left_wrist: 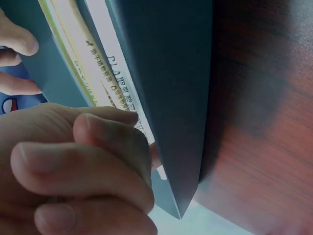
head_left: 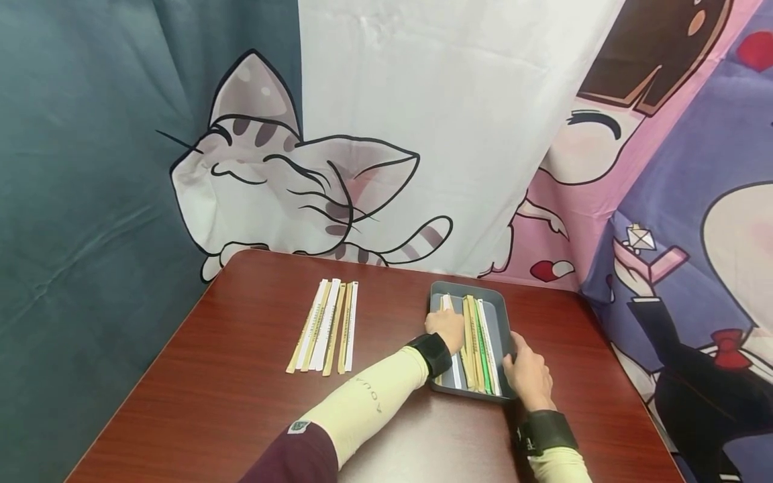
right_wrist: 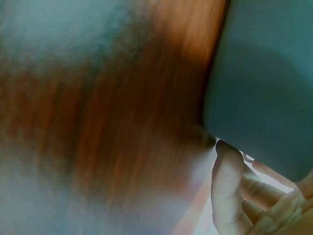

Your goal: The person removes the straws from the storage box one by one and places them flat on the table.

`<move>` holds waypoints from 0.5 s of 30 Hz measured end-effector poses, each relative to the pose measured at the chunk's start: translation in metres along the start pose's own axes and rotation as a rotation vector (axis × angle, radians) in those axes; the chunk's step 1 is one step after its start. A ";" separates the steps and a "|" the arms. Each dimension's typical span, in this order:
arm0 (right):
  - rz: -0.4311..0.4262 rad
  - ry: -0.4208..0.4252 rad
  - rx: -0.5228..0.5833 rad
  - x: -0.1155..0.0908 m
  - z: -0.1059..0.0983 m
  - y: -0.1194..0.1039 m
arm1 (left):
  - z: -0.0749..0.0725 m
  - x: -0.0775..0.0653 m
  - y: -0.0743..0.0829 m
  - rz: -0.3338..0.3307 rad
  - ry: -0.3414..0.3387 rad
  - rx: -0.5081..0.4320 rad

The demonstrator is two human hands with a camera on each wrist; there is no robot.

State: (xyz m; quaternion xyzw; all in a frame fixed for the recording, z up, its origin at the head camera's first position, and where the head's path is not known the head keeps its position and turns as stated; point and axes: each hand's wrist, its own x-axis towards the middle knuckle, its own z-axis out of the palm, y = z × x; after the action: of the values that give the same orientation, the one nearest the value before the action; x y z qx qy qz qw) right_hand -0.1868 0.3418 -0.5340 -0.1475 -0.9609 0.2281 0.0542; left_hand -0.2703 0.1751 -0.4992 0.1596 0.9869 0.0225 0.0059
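Note:
A grey tray (head_left: 474, 290) holds several long paper-wrapped straws, some tan (head_left: 470, 335), some white (head_left: 489, 345), one green (head_left: 483, 349). My left hand (head_left: 445, 327) reaches into its left side, fingers curled. In the left wrist view, the index finger and thumb of that hand (left_wrist: 83, 161) pinch at a white wrapped straw (left_wrist: 117, 68) lying along the tray wall; the fingertips are partly hidden. On the tray's right side, my right hand (head_left: 531, 376) holds the edge. The right wrist view shows a finger of that hand (right_wrist: 254, 200) right at the tray's corner.
Left of the tray, a row of several white and tan wrapped straws (head_left: 326, 325) lies side by side on the reddish-brown table (head_left: 241, 349). Printed cloth with cartoon figures (head_left: 459, 100) hangs behind and beside the table.

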 end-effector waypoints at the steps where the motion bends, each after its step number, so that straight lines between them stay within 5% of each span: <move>1: 0.002 0.001 -0.001 0.000 0.000 -0.001 | 0.001 0.000 0.000 -0.002 0.002 -0.002; 15: 0.004 -0.007 -0.004 -0.001 -0.002 -0.003 | 0.012 0.002 0.001 -0.034 0.009 0.000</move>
State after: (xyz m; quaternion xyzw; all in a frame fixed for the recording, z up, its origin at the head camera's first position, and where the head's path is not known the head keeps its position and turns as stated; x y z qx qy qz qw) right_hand -0.1867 0.3400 -0.5305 -0.1489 -0.9612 0.2267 0.0502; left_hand -0.2721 0.1773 -0.5107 0.1427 0.9895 0.0230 0.0018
